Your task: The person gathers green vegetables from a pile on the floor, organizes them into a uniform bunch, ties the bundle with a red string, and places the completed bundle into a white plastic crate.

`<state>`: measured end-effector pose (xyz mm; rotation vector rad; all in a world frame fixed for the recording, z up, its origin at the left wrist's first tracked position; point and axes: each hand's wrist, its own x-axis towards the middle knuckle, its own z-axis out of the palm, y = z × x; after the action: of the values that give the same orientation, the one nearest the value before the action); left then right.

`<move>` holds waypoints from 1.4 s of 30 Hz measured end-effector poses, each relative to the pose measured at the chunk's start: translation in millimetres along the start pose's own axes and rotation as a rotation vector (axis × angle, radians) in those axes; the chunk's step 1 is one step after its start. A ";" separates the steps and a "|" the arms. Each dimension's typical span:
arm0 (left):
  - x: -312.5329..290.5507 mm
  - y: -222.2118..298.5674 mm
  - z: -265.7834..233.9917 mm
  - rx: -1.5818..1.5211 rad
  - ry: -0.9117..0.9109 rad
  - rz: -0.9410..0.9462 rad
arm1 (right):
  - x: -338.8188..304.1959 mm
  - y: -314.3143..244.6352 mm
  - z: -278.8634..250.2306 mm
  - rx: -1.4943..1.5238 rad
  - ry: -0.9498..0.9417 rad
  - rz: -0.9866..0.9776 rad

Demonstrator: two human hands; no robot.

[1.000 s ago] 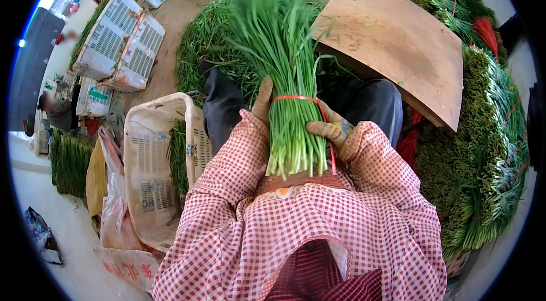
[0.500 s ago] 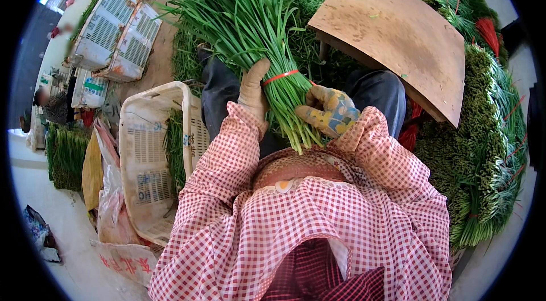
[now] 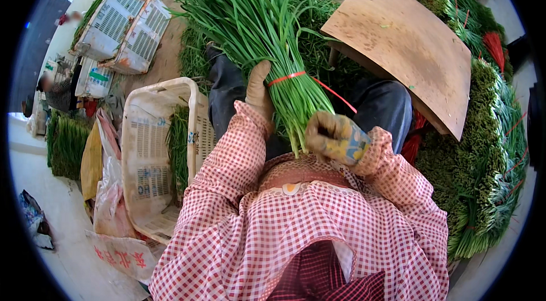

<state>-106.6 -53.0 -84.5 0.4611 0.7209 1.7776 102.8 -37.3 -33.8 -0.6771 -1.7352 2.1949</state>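
Note:
A thick bunch of garlic chives leans across my lap, leaves toward the far left and cut stems toward my waist. A red tie circles its lower part, with one loose tail sticking out to the right. My left hand, in a tan glove, grips the bunch from its left side, thumb on top beside the tie; its fingers are hidden beneath. My right hand, in a stained yellow-and-blue glove, is curled just right of the stem ends; what it holds, if anything, is hidden.
A white plastic crate with some greens stands left. A brown board on legs is at the far right. Tied bunches are piled along the right side. Stacked crates stand far left; a person is beyond.
My right hand has moved from the stems below the tie down and right, its fingers curling. The tie's tail now shows at full length. My left hand keeps its grip.

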 end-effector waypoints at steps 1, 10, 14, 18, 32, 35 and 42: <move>0.8 2.0 -0.1 0.005 0.034 0.008 | -6.2 1.6 -4.1 -0.228 -0.100 -0.045; 28.1 42.4 -24.9 0.021 0.174 0.184 | -72.9 -5.0 -70.9 -0.947 -0.149 0.020; 14.4 31.9 -5.4 0.051 0.162 0.173 | -0.8 -39.9 -34.8 -0.703 0.180 -0.204; 14.0 11.4 14.3 0.018 0.074 0.092 | 50.7 -32.0 -18.4 -0.884 0.240 -0.230; 36.0 55.0 -39.6 -0.008 0.184 0.245 | -83.5 -27.3 -72.9 -1.291 -0.448 0.489; 29.5 58.0 -37.2 0.040 0.225 0.248 | -66.9 -31.3 -72.3 -1.100 -0.245 0.316; 23.6 32.1 -9.0 0.031 0.077 0.175 | 47.1 -41.3 -10.5 -0.846 0.244 -0.227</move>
<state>-142.5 -39.5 -70.5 0.4909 0.7821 1.9593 64.4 4.4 -5.0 -0.8113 -2.4239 1.1139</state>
